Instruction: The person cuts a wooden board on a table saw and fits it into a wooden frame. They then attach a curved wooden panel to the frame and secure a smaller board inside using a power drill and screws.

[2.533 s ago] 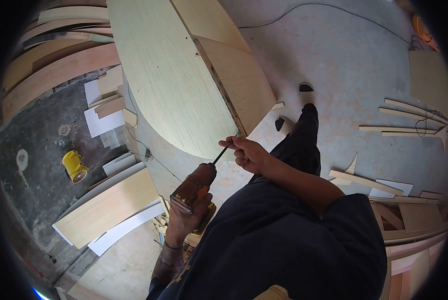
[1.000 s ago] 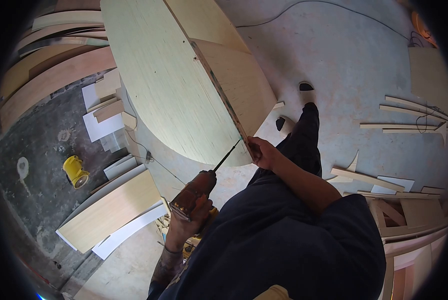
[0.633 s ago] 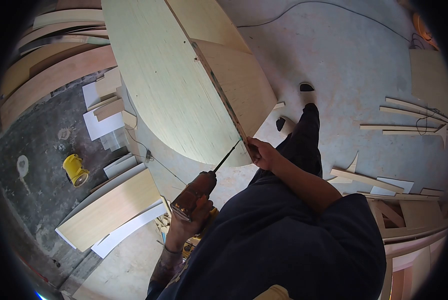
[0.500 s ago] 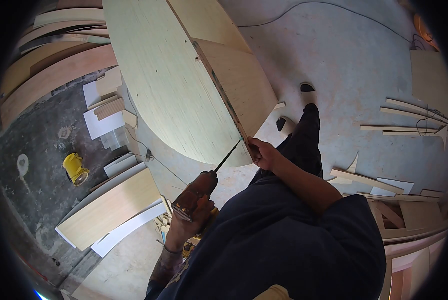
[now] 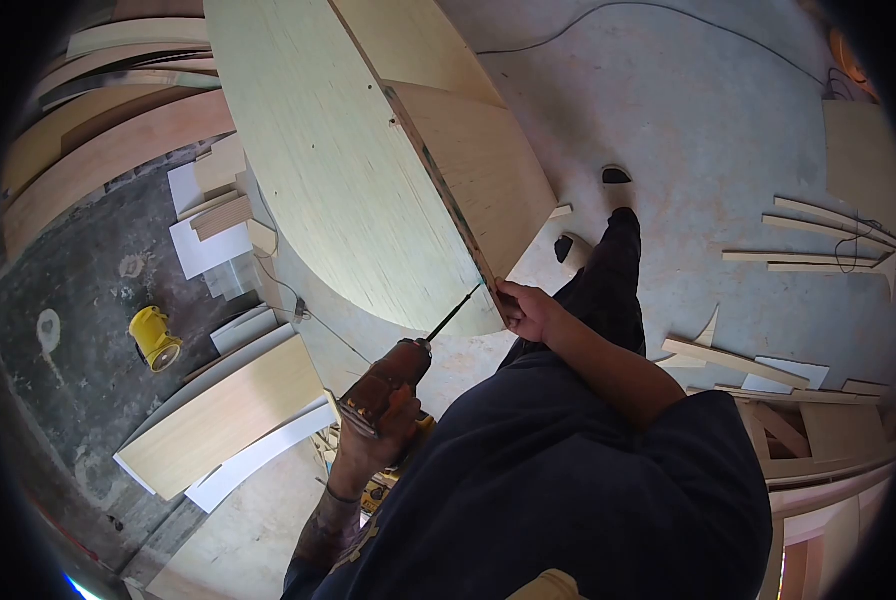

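Note:
My left hand (image 5: 393, 430) is wrapped round the grip of a worn orange-brown power drill (image 5: 383, 385). A long thin dark bit (image 5: 453, 315) runs up from the drill, its tip close to the near end of a wooden edge strip; whether it touches cannot be made out. The strip (image 5: 436, 178) runs along a large pale plywood panel (image 5: 338, 170) with a curved outer side. My right hand (image 5: 530, 312) grips the near corner of the strip, thumb on top and the other fingers partly hidden. Behind the strip, another plywood piece (image 5: 468, 150) stands at an angle.
A yellow cylindrical object (image 5: 155, 338) lies on the dark floor at left. Plywood offcuts (image 5: 228, 415) and curved boards (image 5: 118, 160) are stacked nearby. Thin wood strips (image 5: 818, 255) lie at right, and a black cable (image 5: 668, 10) crosses the floor. My shoes (image 5: 616, 183) stand beside the panel.
The drill and its bit tip have shifted very slightly back from the edge strip. My right hand stays on the same corner.

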Demonstrator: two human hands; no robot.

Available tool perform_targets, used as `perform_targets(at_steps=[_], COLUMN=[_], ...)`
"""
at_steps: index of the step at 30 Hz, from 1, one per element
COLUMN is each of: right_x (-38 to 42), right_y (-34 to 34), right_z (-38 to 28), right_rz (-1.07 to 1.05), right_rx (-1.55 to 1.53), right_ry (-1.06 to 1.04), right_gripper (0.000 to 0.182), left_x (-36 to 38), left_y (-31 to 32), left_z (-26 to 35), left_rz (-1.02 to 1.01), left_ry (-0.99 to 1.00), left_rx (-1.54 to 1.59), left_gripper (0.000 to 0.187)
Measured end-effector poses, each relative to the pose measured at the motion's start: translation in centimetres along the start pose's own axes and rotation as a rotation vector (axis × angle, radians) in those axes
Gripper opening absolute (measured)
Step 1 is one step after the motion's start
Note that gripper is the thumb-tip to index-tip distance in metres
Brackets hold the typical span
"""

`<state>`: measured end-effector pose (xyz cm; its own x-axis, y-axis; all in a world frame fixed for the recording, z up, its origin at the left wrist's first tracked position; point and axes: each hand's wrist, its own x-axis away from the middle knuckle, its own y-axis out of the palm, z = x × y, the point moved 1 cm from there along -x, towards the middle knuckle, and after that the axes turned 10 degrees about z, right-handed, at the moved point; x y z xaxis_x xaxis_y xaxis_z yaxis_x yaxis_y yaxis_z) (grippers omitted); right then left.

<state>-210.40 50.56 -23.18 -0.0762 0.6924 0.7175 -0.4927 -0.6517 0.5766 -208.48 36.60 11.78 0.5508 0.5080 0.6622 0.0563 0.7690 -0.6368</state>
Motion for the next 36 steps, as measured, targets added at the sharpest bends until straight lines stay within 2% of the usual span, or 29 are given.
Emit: perform_targets(at_steps=[2,4,5,7,10,12,13,14,16,18,20,23,25,28,33,34,36], right_x=[-0.2,-0.3,-0.3,-0.1,-0.3,-0.9,-0.6,-0.6,-0.8,-0.1,0.5,-0.1,-0.2,0.1,0.1,0.1,0.1], right_y=[-0.3,-0.2,-0.2,0.2,-0.1,-0.4,-0.5,-0.5,-1.1,0.0,0.9,0.2,-0.1,0.1,0.3,0.4,0.2], right_z=[0.1,0.1,0.0,-0.1,0.0,0.1,0.0,-0.1,1.0,0.1,-0.2,-0.1,0.1,-0.1,-0.4,-0.3,-0.4], right_rz=[0.0,0.0,0.018,0.035,0.028,0.019,-0.002,-0.026,-0.037,0.043,0.064,0.073,-0.006,0.05,0.062,0.068,0.042], right_rx=[0.012,0.024,0.028,0.029,0.056,0.027,0.031,0.028,0.0,0.025,0.031,0.014,-0.011,0.043,0.013,0.014,0.026], right_ry=[-0.009,-0.015,-0.01,-0.008,-0.003,0.017,0.018,0.017,0.025,0.017,0.027,0.028,0.016,0.009,0.033,0.025,0.023], right_gripper=[0.024,0.024,0.024,0.025,0.024,0.023,0.023,0.022,0.023,0.023,0.023,0.023,0.022,0.022,0.021,0.021,0.021], left_x=[0.2,0.1,0.1,-0.2,-0.8,-2.4,-2.3,-2.4,-0.4,-0.6,-0.9,-0.9,-0.9,-1.2,-1.0,-0.8,-0.6], left_y=[0.1,0.1,0.2,0.2,1.2,2.8,3.1,2.7,1.4,0.0,-0.9,-1.5,-1.7,-1.3,-1.0,-0.9,-0.6], left_z=[0.4,0.6,0.5,0.0,1.0,-1.1,-1.4,-1.7,0.0,2.0,4.0,4.0,3.9,4.2,3.7,3.8,3.8], left_rz=[-0.002,0.012,0.014,0.018,0.014,-0.066,-0.005,-0.01,0.052,0.044,0.001,0.004,-0.008,-0.03,-0.056,-0.055,-0.016], left_ry=[-0.014,0.098,0.093,0.138,0.136,0.089,0.305,0.318,0.018,0.055,0.236,0.259,0.26,0.268,0.398,0.397,0.247], left_rx=[0.012,-0.028,-0.028,-0.085,-0.089,-0.081,-0.1,-0.101,-0.015,-0.085,-0.205,-0.241,-0.236,-0.289,-0.402,-0.403,-0.291], left_gripper=[0.052,0.051,0.051,0.036,0.035,0.033,0.03,0.03,0.028,0.027,0.027,0.025,0.025,0.025,0.026,0.026,0.026])
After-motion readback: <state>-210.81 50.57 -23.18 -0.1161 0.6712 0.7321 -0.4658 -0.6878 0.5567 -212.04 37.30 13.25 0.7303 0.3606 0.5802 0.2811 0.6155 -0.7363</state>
